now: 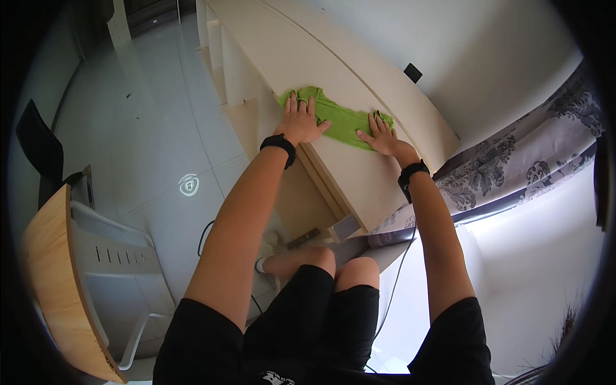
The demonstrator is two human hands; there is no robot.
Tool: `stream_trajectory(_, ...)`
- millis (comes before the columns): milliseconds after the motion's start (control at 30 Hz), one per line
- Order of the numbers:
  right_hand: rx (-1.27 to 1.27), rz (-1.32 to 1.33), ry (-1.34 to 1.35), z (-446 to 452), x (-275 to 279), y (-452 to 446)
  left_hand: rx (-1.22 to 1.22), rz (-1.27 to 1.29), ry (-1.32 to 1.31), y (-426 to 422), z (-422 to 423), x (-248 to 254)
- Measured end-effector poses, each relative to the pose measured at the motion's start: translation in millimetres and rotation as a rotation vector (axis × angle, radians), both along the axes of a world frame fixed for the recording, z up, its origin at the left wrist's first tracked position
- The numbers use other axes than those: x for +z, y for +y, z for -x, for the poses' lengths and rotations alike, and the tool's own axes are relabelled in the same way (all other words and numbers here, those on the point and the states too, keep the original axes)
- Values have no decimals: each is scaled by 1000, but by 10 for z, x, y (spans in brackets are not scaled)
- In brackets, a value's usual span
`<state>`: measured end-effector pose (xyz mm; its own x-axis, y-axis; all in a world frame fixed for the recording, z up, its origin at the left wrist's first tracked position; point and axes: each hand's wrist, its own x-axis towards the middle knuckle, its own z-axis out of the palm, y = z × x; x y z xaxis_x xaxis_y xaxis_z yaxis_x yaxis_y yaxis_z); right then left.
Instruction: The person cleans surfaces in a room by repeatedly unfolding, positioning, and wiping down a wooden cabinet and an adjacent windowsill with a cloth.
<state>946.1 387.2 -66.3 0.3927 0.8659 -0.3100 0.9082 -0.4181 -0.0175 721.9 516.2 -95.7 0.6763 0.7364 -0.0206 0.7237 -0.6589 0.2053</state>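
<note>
Room: you are indoors, in a home or small office; you can't tell which
Floor: shiny pale tiles
Furniture: your pale desk; a wood-topped table
Curtain: patterned, beside you

Patterned curtain — tiled floor

The floor emblem and shirt print are unreadable.

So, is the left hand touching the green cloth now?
Touching: the head view shows the left hand laid on the green cloth, its fingers spread over one end.
</note>
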Motion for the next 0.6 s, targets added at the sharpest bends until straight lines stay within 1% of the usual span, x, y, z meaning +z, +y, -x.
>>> stream_trajectory(67, -5, 19, 7, -54, 59, 182, -19, 25, 32, 149, -12, 95)
stream_trajectory(200, -24, 37, -2, -116, 124, 553, 2, 53, 43, 498, -130, 72)
stream_trajectory(267, -29, 26, -37, -152, 100, 727, 31, 53, 49, 631, -201, 33)
stream_trajectory(400, -38, 13, -69, -204, 14, 1021, 87, 46, 120, 720, -267, 120)
stream_trajectory(500, -43, -12, -73, -194, -47, 997, 97, 30, 133, 685, -302, 161)
stream_trajectory(600, -35, -27, -65, -136, -44, 963, 145, 9, 56, 693, -344, 29)
